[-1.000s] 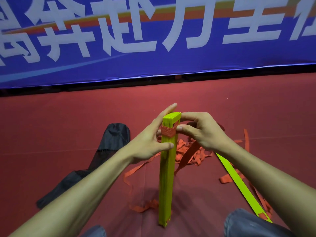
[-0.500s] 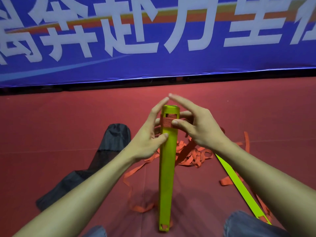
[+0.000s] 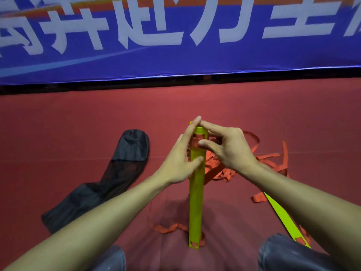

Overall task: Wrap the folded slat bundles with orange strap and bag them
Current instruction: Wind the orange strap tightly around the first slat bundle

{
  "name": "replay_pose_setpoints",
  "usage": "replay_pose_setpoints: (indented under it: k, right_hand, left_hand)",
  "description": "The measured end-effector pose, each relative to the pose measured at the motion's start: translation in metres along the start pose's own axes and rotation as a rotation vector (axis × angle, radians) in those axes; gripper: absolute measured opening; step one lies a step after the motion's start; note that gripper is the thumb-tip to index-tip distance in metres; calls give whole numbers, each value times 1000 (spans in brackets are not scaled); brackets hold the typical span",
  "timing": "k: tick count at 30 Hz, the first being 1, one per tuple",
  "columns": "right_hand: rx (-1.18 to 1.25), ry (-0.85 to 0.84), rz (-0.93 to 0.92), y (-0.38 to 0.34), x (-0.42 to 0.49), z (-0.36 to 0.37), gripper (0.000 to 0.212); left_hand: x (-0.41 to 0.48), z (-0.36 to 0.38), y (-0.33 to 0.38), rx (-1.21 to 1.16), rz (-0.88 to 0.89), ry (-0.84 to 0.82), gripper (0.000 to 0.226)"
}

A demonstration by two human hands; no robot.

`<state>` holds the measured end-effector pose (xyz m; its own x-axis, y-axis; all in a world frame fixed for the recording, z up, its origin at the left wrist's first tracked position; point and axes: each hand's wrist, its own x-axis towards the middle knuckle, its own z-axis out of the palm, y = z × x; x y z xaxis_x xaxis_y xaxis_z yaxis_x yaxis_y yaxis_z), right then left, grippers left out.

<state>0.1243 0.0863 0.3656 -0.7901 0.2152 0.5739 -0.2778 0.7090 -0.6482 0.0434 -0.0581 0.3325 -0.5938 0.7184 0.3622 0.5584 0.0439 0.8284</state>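
A yellow-green slat bundle (image 3: 196, 202) stands upright on the red floor between my knees. Orange strap (image 3: 195, 142) is wound round its top. My left hand (image 3: 180, 159) holds the bundle from the left, thumb across its front and fingers up along the top edge. My right hand (image 3: 226, 147) comes in from the right; its thumb presses the strap wrap and its index finger reaches over the top end. A loose pile of orange strap (image 3: 220, 169) lies behind the bundle. A black mesh bag (image 3: 109, 180) lies flat on the floor at the left.
A single yellow-green slat (image 3: 283, 218) with strap on it lies on the floor at the right, by my right knee (image 3: 289, 253). More orange strap (image 3: 170, 228) curls near the bundle's foot. A blue banner (image 3: 175, 40) with white characters closes off the far side.
The bundle has turned so its broad face points at me. My right index finger stretched over the top end, and both hands' fingertips now meet above it.
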Motion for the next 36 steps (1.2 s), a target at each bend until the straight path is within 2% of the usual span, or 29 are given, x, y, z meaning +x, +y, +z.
replay_pose_setpoints:
  k: [3,5,13,17,23,30,36]
  right_hand:
    - [-59,-1,-3,4,2,4,54]
    - [-70,-6,17,5,2,5,56]
    - [-92,-154,31,2,6,-3,68]
    - [-47,-174,36,-2,5,-1,70]
    - [29,-231,88,-9,7,-3,44]
    - [-238,-280,-11,0,10,-15,33]
    - [-309,-265,-34,3,12,-18,17]
  left_hand:
    - [-1,10,2,184,-14,154,121]
    - [0,14,3,278,-12,229,126]
    - [1,8,7,235,-74,264,107]
    - [1,5,9,255,-103,239,99]
    - [2,-1,7,296,-144,229,96]
    - [3,-5,4,231,-141,210,91]
    - [5,-7,0,212,-146,216,95]
